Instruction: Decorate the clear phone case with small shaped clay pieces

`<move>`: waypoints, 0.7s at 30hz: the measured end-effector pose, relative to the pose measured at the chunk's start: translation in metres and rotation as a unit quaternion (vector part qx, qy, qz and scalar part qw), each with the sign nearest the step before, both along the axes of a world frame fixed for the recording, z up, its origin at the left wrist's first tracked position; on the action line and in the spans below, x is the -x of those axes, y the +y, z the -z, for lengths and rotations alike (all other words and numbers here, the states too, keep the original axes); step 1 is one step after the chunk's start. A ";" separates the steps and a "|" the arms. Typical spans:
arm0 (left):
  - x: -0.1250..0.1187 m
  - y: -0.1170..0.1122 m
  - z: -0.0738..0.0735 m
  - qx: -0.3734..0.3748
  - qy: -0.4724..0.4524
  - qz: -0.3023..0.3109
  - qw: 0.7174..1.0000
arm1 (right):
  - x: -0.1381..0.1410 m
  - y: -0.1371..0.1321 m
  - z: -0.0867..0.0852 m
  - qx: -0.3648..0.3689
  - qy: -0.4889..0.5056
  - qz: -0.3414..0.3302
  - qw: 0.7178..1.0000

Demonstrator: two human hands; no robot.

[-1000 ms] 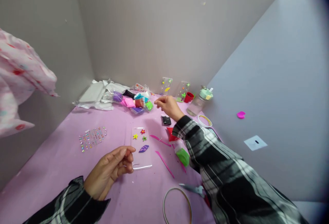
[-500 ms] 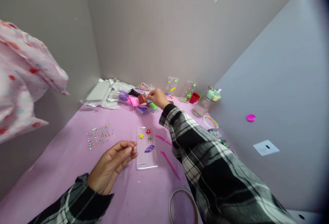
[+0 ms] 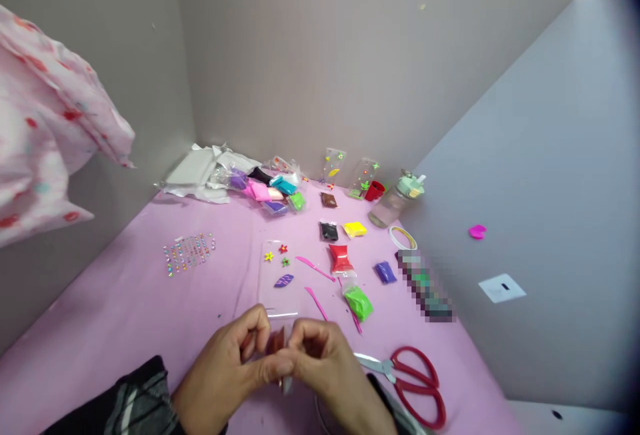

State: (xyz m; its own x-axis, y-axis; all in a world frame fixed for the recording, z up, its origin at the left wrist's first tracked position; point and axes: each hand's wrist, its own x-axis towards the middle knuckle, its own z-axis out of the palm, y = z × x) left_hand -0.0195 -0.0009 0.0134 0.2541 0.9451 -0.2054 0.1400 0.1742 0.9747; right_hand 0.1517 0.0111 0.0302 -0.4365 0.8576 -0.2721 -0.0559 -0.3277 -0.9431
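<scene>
While a small reddish-brown packet [image 3: 277, 342] is pinched between the left hand [image 3: 227, 362] and the right hand [image 3: 330, 368] at the lower centre of the frame, fingers curled and thumbs brought together, its long axis is held roughly up and down the frame, with neither hand clearly nearer. Just above the hands, a flat, glossy, transparent case [image 3: 267, 294] is laid lengthwise up the pink bench [image 3: 125, 302], decorated with three small flowers [image 3: 269, 256] and a striped, pointed purple leaf [image 3: 284, 281]. At right of centre, a pillowy green packet [image 3: 359, 303] is seen wrapped in clear film.
</scene>
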 end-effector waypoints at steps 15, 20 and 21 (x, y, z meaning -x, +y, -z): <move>-0.002 -0.035 -0.007 0.001 0.100 -0.016 0.995 | 0.007 -0.014 0.032 -0.014 0.001 -0.043 0.999; 0.000 -0.038 -0.005 0.018 0.038 -0.019 0.999 | 0.004 -0.015 0.025 -0.026 0.021 -0.076 0.997; 0.000 -0.039 -0.006 0.016 0.034 -0.026 0.999 | 0.004 -0.016 0.024 -0.032 0.024 -0.081 0.996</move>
